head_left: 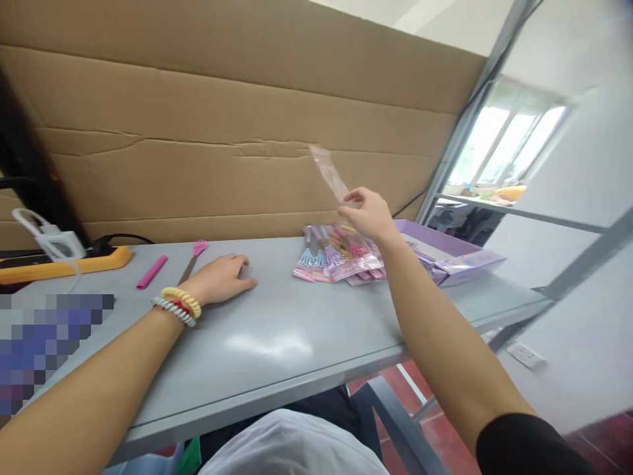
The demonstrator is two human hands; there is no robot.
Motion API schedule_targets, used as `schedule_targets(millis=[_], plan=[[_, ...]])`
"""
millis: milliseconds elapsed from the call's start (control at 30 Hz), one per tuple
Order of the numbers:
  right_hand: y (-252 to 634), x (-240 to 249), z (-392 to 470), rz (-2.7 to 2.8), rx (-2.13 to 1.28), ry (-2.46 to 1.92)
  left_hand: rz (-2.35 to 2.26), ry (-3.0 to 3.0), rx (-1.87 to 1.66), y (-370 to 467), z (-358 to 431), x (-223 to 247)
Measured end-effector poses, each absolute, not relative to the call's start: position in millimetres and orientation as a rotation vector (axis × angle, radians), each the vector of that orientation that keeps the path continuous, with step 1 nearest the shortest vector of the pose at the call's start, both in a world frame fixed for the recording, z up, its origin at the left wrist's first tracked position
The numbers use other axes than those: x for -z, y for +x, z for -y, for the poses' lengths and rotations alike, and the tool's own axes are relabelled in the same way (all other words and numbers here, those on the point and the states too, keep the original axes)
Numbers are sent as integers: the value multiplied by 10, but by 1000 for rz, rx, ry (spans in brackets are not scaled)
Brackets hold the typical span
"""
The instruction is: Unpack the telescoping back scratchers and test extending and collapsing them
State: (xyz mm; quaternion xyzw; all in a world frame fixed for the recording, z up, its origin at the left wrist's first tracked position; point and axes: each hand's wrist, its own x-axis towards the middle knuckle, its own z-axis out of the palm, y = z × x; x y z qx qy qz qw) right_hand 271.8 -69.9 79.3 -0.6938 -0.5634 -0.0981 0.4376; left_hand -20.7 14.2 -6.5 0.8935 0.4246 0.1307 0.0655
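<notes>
My left hand [225, 280] lies palm down on the grey table, thumb apart from its bent fingers, with nothing seen in it. Behind its wrist is a slim tool with a pink claw-shaped head [200, 247] and a dark shaft, partly hidden by the hand. A pink tube [151, 272] lies left of that. My right hand [368, 214] is raised, fingers pinching one end of a narrow clear plastic bag [327, 173], which points up and left. Below it sits a pile of packaged claw-headed tools [324, 257] in blue, purple and pink.
A purple open box [445, 244] stands on the table's right. Cardboard [247, 99] forms a wall behind the table [316, 323]. A yellow-edged power strip [106, 259] with a white charger [62, 243] is at left. Metal frame posts [462, 119] rise at right.
</notes>
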Motion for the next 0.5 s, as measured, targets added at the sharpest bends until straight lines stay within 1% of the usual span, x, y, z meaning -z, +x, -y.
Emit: schedule_targets(millis=[133,233,300,500], plan=[[3409,-993,889,1221,402,-2008,-1243,2798,-264,-206,-201,77],[3908,-994,1096,1165,487,-2309,-1240,2802,-229,-196,-193,56],[4177,-941,1218,1185,470,-2507,-1244,2795,-231,-190,-176,42],[4600,-745,1295,1205,446,-2633,-1249,2830,-157,-199,-181,35]])
